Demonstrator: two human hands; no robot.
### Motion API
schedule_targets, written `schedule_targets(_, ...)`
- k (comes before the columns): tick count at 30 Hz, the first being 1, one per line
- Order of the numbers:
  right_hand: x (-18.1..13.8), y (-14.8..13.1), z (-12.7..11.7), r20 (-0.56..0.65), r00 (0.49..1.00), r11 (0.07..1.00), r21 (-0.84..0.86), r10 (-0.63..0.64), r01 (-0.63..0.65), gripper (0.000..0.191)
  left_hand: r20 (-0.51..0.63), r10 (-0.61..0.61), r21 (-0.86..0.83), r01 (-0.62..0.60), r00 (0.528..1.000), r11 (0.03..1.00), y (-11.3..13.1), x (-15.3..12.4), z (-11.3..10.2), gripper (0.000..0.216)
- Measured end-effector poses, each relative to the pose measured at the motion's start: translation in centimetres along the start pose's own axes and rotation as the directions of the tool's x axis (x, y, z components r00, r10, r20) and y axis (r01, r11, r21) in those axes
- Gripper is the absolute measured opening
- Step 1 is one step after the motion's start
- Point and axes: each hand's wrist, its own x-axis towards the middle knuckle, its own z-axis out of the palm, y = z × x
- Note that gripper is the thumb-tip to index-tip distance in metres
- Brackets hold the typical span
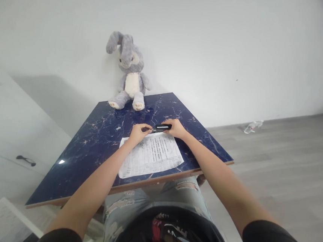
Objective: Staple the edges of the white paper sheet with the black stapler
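A small black stapler point(163, 127) with pale lettering lies across the far edge of a printed sheet of paper point(151, 154). My right hand point(176, 129) is closed around the stapler's right end. At its other end, where a thin metal part shows, my left hand point(139, 133) pinches with thumb and forefinger; the fingertips partly hide that spot. Below my left hand the sheet lies on the dark blue marbled table point(90, 156), its near corners slightly wavy. Whether paper sits between the stapler's jaws I cannot tell.
A grey plush rabbit point(132, 82) sits at the table's back edge against the white wall. To the left stands a white cabinet with a dark handle point(26, 160). A clear plastic bottle point(253, 126) lies on the wooden floor at right.
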Motion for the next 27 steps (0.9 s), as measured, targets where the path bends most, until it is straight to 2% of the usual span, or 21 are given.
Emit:
schedule_targets(15,0.0,0.2,0.1,-0.001,1.000,1.000,0.002,-0.010,0.010,0.038,0.012,0.001,-0.042,-0.001,1.000,0.999,-0.3,0.0,0.2,0.014)
schedule_targets(27,0.0,0.4,0.3,-0.008,1.000,1.000,-0.005,-0.004,0.004,0.039,0.021,0.119,0.006,-0.119,0.993,0.993,1.4,-0.5,0.0,0.008)
